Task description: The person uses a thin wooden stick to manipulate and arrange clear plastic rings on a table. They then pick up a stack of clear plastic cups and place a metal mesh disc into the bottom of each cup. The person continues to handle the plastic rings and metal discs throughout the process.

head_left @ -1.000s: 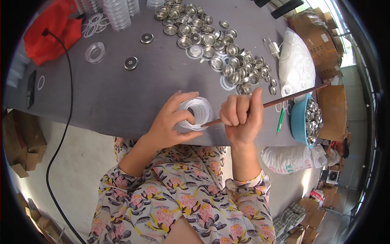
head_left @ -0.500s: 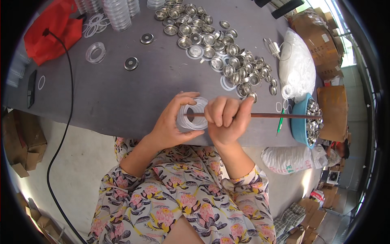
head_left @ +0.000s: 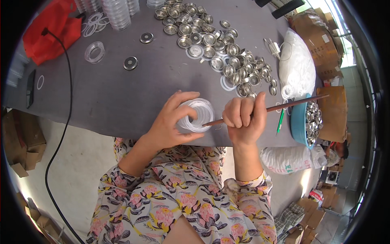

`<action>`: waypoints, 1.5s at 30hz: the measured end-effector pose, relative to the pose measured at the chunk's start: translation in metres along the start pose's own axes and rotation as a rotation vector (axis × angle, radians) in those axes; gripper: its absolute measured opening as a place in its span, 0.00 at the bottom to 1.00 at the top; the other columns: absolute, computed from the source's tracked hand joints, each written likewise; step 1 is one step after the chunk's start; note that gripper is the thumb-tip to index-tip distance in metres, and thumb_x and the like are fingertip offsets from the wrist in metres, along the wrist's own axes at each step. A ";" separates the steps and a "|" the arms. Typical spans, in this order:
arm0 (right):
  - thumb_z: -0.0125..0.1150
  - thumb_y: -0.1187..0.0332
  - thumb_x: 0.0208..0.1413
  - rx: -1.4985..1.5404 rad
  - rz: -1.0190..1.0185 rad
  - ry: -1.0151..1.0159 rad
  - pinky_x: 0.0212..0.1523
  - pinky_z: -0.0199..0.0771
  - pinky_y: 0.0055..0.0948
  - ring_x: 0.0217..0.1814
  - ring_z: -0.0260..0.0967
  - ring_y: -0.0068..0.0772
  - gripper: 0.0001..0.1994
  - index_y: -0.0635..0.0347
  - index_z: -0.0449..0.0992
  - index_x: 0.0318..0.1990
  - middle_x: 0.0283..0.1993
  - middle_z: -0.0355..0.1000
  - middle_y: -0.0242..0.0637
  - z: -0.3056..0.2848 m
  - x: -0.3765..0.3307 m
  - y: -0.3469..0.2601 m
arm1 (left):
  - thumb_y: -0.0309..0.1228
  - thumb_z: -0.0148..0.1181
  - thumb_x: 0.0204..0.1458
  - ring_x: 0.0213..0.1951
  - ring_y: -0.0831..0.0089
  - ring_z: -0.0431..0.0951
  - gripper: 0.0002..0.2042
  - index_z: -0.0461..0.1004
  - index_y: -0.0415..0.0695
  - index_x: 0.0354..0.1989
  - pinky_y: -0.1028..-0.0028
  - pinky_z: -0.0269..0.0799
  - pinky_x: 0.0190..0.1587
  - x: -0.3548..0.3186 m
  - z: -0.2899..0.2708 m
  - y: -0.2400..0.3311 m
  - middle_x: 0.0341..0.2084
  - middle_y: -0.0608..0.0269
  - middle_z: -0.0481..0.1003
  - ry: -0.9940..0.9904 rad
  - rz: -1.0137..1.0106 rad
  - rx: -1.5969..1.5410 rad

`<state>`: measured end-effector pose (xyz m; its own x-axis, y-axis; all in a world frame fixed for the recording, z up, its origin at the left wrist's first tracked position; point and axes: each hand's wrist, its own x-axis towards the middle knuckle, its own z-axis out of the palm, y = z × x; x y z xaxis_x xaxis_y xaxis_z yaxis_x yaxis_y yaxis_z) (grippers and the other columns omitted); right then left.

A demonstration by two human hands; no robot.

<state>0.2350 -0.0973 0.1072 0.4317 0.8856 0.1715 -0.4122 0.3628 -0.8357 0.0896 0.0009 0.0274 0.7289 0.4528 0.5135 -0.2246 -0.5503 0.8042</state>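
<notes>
Table (head_left: pixel 134 93), grey and matte, carries everything, and its near edge runs just under both hands. Metal caps (head_left: pixel 219 44), shiny and round, lie heaped across its far half, with a white bag (head_left: pixel 298 65) beside them at the right and a blue bowl (head_left: pixel 298 124) of more caps hanging over the right edge. A red cloth (head_left: pixel 50 30) sits far left, with a black cable (head_left: pixel 67 101) running from it down over the table edge to the floor.

The left hand (head_left: pixel 168 122) wraps a clear plastic ring (head_left: pixel 197 114) near the table's edge: the thumb curls under its lower rim, the fingers (head_left: pixel 183 97) arch over its top and left side, clasped around it. Its right half shows; the left half is hidden behind the fingers.

The right hand (head_left: pixel 243 120) is clenched in a fist around a thin brown stick (head_left: pixel 292 104). The stick slants up to the right past the bowl; its lower tip pokes out of the fist and meets the ring's right rim. Whether the tip goes inside the ring is hard to tell. The stick's middle is hidden in the fist.
</notes>
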 end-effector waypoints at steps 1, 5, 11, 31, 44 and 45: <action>0.25 0.51 0.63 0.031 -0.010 0.005 0.13 0.39 0.20 0.11 0.37 0.20 0.30 0.52 0.50 0.08 0.09 0.50 0.30 -0.002 -0.002 0.001 | 0.30 0.73 0.26 0.53 0.58 0.65 0.18 0.68 0.46 0.26 0.55 0.52 0.58 0.000 0.000 0.000 0.50 0.52 0.65 -0.008 0.013 0.020; 0.25 0.51 0.63 0.130 -0.053 0.006 0.12 0.38 0.21 0.10 0.35 0.20 0.30 0.52 0.50 0.08 0.09 0.49 0.29 -0.002 -0.002 -0.004 | 0.32 0.72 0.28 0.51 0.58 0.66 0.17 0.67 0.47 0.23 0.52 0.53 0.57 0.001 -0.003 0.001 0.49 0.54 0.65 0.018 0.041 0.042; 0.25 0.50 0.63 0.123 -0.034 0.026 0.12 0.36 0.19 0.11 0.35 0.19 0.30 0.52 0.49 0.08 0.09 0.48 0.29 0.001 -0.002 -0.001 | 0.29 0.73 0.27 0.52 0.58 0.66 0.18 0.67 0.46 0.24 0.56 0.55 0.57 0.001 -0.004 0.002 0.49 0.51 0.65 -0.008 0.011 0.013; 0.25 0.51 0.63 0.048 0.035 0.009 0.13 0.40 0.22 0.11 0.37 0.20 0.30 0.52 0.50 0.08 0.09 0.50 0.30 0.008 -0.008 0.011 | 0.31 0.71 0.31 0.50 0.56 0.66 0.19 0.65 0.44 0.29 0.63 0.61 0.52 0.006 -0.007 0.004 0.50 0.52 0.64 -0.041 -0.026 -0.030; 0.30 0.56 0.64 -0.120 -0.319 -0.140 0.15 0.46 0.23 0.11 0.44 0.22 0.29 0.56 0.52 0.09 0.09 0.50 0.30 0.005 0.021 0.033 | 0.27 0.67 0.35 0.56 0.65 0.61 0.36 0.54 0.40 0.54 0.67 0.54 0.57 -0.007 0.012 -0.002 0.52 0.52 0.60 0.010 -0.128 -0.276; 0.31 0.57 0.64 -0.173 -0.320 -0.173 0.15 0.46 0.23 0.11 0.44 0.22 0.28 0.56 0.52 0.09 0.09 0.50 0.30 0.006 0.021 0.029 | 0.27 0.67 0.35 0.56 0.65 0.61 0.36 0.53 0.40 0.54 0.67 0.54 0.57 -0.007 0.013 -0.001 0.52 0.52 0.60 0.011 -0.132 -0.288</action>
<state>0.2276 -0.0666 0.0894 0.3690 0.7769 0.5101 -0.1312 0.5869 -0.7990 0.0931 -0.0103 0.0189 0.7576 0.5152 0.4007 -0.3034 -0.2656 0.9151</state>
